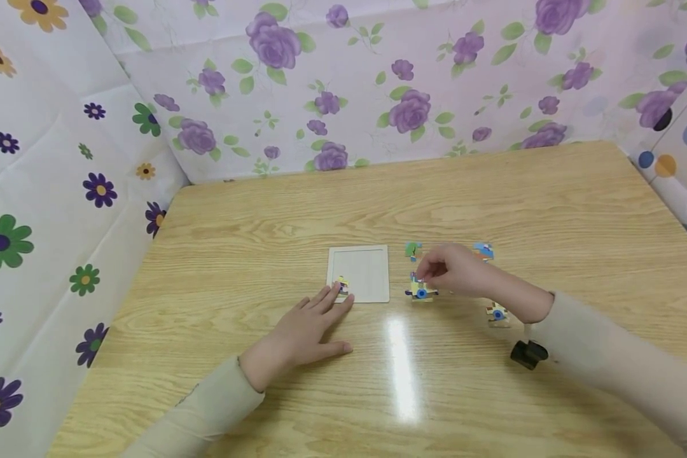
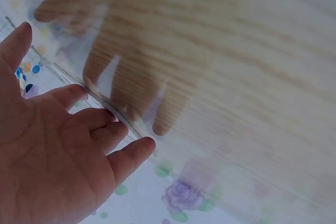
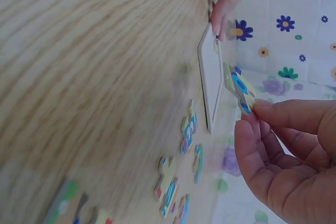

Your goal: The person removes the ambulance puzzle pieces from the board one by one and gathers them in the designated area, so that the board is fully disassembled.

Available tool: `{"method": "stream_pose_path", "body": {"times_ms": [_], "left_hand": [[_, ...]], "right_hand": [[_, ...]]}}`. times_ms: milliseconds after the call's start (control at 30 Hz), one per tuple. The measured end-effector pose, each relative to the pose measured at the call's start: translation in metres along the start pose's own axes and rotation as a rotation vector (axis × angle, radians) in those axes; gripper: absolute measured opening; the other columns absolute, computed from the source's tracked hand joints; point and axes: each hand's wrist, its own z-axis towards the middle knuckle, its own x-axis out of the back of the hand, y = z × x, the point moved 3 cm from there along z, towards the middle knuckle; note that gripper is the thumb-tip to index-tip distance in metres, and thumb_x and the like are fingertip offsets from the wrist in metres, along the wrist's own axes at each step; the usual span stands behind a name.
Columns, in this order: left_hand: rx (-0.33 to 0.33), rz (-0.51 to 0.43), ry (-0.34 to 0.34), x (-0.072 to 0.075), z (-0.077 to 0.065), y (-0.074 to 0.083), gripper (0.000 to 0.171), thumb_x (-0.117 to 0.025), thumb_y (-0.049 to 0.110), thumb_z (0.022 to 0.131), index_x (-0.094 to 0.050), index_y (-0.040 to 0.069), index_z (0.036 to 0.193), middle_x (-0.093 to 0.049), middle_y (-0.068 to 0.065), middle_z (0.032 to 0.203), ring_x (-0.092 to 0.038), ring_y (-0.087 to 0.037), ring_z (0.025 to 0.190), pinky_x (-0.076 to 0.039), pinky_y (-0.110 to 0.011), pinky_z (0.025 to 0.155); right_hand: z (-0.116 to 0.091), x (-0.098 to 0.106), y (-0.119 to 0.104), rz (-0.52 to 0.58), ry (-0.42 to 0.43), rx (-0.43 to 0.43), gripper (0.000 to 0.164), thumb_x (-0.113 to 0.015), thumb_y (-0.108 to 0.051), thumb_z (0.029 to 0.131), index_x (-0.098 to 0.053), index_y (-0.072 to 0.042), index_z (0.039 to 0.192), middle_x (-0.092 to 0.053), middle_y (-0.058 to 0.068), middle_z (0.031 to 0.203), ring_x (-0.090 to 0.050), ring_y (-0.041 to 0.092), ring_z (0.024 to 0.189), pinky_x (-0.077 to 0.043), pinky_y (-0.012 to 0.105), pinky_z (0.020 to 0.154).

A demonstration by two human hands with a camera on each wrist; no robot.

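My right hand (image 1: 455,270) pinches a jigsaw puzzle piece (image 3: 239,86) between thumb and fingertips. The piece is yellow with a blue ring, and in the right wrist view it is raised above the tabletop. To its left lies a square white puzzle tray (image 1: 372,295) with a raised rim. My left hand (image 1: 306,327) is spread out, its fingertips on the tray's near left corner. A small yellow and purple puzzle piece (image 1: 341,280) sits in that corner, partly covered by those fingers.
Several loose pieces lie right of the tray: a green tree piece (image 1: 413,249), a blue and orange piece (image 1: 483,249), and one with a blue wheel (image 1: 498,314) nearer me. The wooden table (image 1: 252,254) is glossy. Flowered cloth (image 1: 332,102) hangs behind it.
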Motion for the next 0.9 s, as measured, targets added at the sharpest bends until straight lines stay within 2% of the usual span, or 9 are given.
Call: {"method": "stream_pose_path", "body": {"times_ms": [567, 900], "left_hand": [[-0.017, -0.027, -0.005, -0.003, 0.000, -0.002, 0.073, -0.051, 0.049, 0.095, -0.022, 0.017, 0.153, -0.009, -0.016, 0.159, -0.008, -0.032, 0.147, -0.022, -0.056, 0.113], [-0.017, -0.041, -0.009, -0.003, 0.000, -0.004, 0.072, -0.051, 0.048, 0.095, -0.020, 0.017, 0.153, -0.006, -0.015, 0.159, -0.006, -0.031, 0.147, -0.022, -0.056, 0.113]], "right_hand": [[-0.030, 0.007, 0.032, 0.021, -0.024, -0.018, 0.007, -0.065, 0.003, 0.083, -0.069, -0.003, 0.087, -0.066, 0.005, 0.084, -0.056, 0.013, 0.076, -0.050, 0.023, 0.065], [-0.038, 0.005, 0.045, 0.070, -0.062, -0.128, 0.009, -0.064, 0.003, 0.084, -0.066, 0.000, 0.092, -0.063, 0.004, 0.082, -0.054, 0.014, 0.074, -0.048, 0.023, 0.059]]}}
